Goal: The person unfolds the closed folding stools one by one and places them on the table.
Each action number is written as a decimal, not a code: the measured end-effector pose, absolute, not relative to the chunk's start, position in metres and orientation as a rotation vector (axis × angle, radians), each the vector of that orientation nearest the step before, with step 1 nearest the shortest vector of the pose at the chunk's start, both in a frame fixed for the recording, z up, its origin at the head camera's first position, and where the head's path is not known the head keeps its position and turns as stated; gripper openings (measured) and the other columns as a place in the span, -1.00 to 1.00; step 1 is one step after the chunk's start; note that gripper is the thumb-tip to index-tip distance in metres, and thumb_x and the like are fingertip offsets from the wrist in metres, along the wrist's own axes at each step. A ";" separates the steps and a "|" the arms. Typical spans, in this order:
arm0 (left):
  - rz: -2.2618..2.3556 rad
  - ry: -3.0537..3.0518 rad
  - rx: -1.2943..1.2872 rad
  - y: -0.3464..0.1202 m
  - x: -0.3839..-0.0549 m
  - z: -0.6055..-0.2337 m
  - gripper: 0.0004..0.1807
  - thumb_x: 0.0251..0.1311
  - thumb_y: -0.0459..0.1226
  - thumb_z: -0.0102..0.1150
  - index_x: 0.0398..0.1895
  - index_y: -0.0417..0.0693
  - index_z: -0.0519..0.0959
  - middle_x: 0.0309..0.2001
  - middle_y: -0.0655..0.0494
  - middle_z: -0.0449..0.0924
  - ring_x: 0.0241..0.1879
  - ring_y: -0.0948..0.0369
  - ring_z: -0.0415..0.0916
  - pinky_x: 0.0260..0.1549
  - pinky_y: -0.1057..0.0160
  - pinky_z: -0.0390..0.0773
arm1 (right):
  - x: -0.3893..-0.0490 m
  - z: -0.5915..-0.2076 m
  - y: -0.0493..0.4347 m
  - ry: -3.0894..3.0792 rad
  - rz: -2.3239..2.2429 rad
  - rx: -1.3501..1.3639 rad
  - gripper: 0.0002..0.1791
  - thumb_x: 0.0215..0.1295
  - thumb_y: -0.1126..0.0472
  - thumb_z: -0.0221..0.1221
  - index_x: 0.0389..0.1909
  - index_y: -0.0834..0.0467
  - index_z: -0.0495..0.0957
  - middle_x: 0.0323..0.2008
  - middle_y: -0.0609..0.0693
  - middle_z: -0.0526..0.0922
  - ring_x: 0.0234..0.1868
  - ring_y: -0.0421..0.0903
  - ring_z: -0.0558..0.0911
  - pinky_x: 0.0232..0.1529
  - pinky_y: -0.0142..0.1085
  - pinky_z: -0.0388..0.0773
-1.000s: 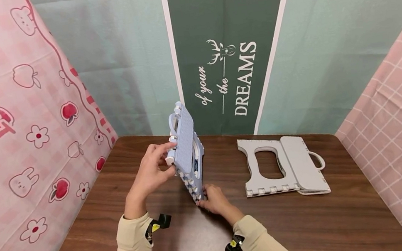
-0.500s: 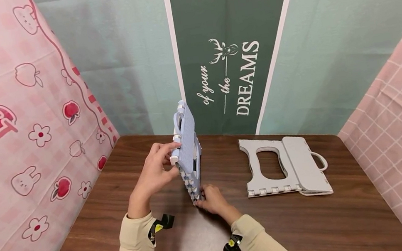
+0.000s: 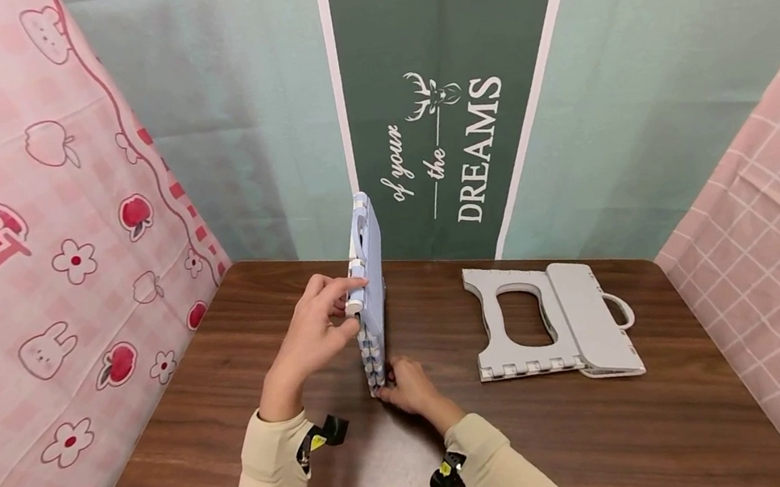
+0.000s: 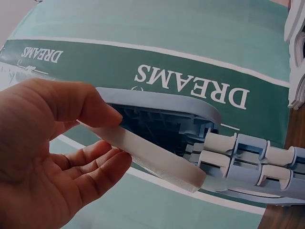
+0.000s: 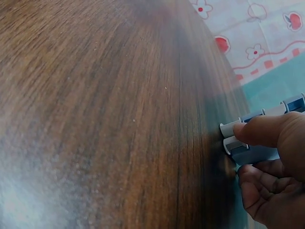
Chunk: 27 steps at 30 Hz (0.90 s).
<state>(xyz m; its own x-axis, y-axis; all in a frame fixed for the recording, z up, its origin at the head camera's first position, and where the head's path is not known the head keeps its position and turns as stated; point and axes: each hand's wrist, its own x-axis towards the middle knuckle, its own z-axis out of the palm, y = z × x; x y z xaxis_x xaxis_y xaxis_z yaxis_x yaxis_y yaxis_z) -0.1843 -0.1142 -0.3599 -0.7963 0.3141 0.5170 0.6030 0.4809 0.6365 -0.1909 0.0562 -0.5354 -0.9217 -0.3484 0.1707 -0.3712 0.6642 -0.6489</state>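
A blue and white folding step stool stands on its edge, folded nearly flat, on the wooden table. At its upper near corner my left hand grips it. In the left wrist view, the thumb and fingers of that hand pinch a white top panel, and a gap shows between it and the blue panel. Low down, my right hand holds the stool's bottom near corner. The right wrist view has the right hand's fingers around the hinged end, close to the tabletop.
A second folding stool, light grey with a carry handle, lies flat on the table to the right. Fabric hangs behind the wooden table, green with lettering, and pink cloths hang left and right.
The blue and white stool's angled top panels have swung in line with its legs, so it looks flatter and more upright. My left hand has moved slightly right with it; the right hand has barely moved.
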 end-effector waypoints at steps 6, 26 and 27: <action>-1.224 -2.406 -0.779 -0.115 -0.184 -0.361 -0.41 -0.20 -0.53 0.15 0.05 -0.06 0.54 -0.25 -0.04 0.33 -0.39 0.16 0.47 -0.39 0.22 0.53 | -0.192 -0.537 0.055 -2.846 1.107 0.609 -0.67 -0.19 0.18 0.42 -0.48 0.20 0.47 -0.53 -0.02 0.45 -0.48 -0.04 0.44 -0.44 -0.26 0.41; -1.302 -2.444 -0.817 -0.116 -0.187 -0.369 -0.26 -0.20 -0.61 0.20 0.18 0.01 0.43 -0.14 -0.09 0.33 -0.27 0.11 0.48 -0.27 0.21 0.56 | -0.192 -0.524 0.064 -2.847 1.259 0.564 -0.35 -0.16 0.17 0.40 -0.01 0.39 0.44 -0.37 0.11 0.56 -0.33 0.02 0.52 -0.25 -0.14 0.47; -1.301 -2.439 -0.822 -0.116 -0.187 -0.369 -0.25 -0.21 -0.62 0.21 0.18 0.00 0.43 -0.13 -0.11 0.34 -0.26 0.11 0.48 -0.26 0.20 0.56 | -0.193 -0.522 0.065 -2.835 1.289 0.557 -0.28 -0.15 0.17 0.40 0.06 0.40 0.39 -0.31 0.15 0.57 -0.28 0.05 0.53 -0.20 -0.11 0.47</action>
